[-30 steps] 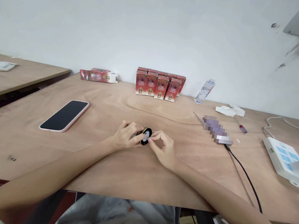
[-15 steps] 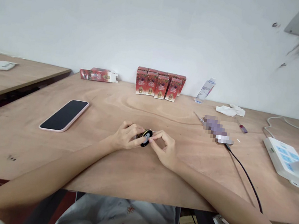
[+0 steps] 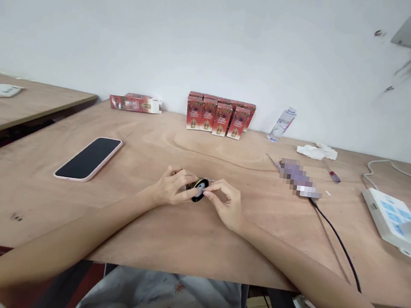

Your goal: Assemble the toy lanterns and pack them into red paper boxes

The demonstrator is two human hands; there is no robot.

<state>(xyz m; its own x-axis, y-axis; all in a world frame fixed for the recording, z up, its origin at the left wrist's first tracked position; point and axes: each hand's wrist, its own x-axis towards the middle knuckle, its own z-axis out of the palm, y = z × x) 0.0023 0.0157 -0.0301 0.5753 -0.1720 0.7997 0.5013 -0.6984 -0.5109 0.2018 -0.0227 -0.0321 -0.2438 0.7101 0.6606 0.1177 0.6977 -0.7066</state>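
Observation:
My left hand [image 3: 175, 186] is closed around a small black-and-gold ornament with a round base [image 3: 198, 193], held on its side above the table. The base faces me and has a pale grey disc in its middle, with my left index finger or thumb pressed at its edge. Thumb and forefinger of my right hand [image 3: 226, 202] are pinched together at the right rim of that base. What the pinch holds, if anything, is too small to make out. My left fingers hide most of the ornament's body.
Several red printed boxes [image 3: 215, 117] stand against the wall; an opened one [image 3: 135, 103] lies left of them. Around the wooden table [image 3: 163, 242] are a phone [image 3: 89, 159], a bottle [image 3: 282, 124], tissue [image 3: 317, 151], a screwdriver [image 3: 334, 176], a cabled blurred device [image 3: 308, 192] and a power strip [image 3: 394, 219].
The ornament has shifted very slightly left and turned a little in my left hand. My right pinch stays at its rim. Nothing else has moved.

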